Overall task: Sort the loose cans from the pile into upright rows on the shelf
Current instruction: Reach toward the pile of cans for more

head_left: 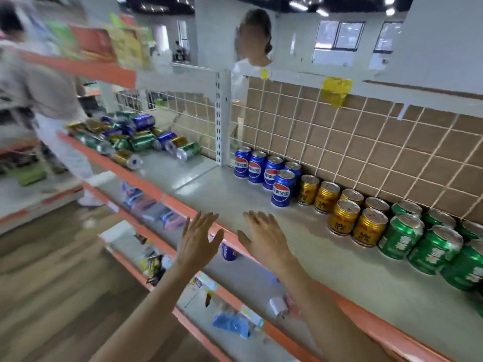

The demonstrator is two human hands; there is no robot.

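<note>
From my head camera, both hands are spread flat and hold nothing: my left hand [200, 241], my right hand [264, 239]. The pile [130, 138] lies up-left, nearer my left; its cans seem tipped sideways, though blurred. Upright rows [326, 202] stand right.

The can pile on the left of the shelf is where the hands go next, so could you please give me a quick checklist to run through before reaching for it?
1. Left hand free: ok, fingers straight, holding nothing.
2. Right hand free: ok, open and empty.
3. Pile has cans left: ok, blue, green and gold cans lie on their sides.
4. Rows upright: ok, blue cans, gold cans and green cans all stand.
5. Room in front of the rows: ok, bare shelf there.
6. Path to the pile clear: cannot tell, a person stands close by it, blurred.
</note>
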